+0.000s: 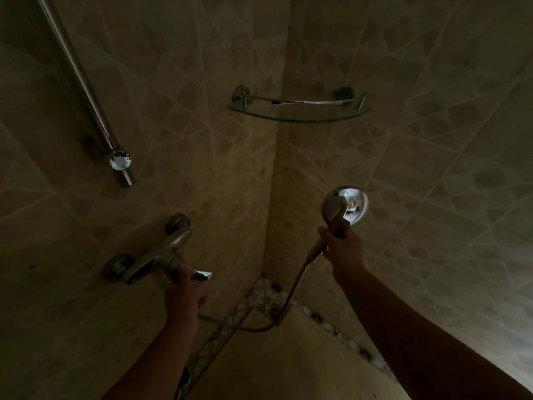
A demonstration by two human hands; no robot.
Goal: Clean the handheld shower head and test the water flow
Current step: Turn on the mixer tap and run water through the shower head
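Observation:
My right hand (343, 243) grips the handle of the chrome handheld shower head (353, 203), held up near the corner with its shiny back toward me and its face toward the walls. Faint streaks of water run from it across the corner tiles. Its hose (291, 298) hangs down and loops left behind my left arm. My left hand (184, 290) is closed on the lever (203, 274) of the chrome wall mixer tap (161, 252) on the left wall.
A curved glass corner shelf (300, 116) with a chrome rail sits high in the corner. A chrome slide bar (86, 90) runs down the left wall. A floor drain (274, 310) lies in the corner beside a pebble border strip. The room is dim.

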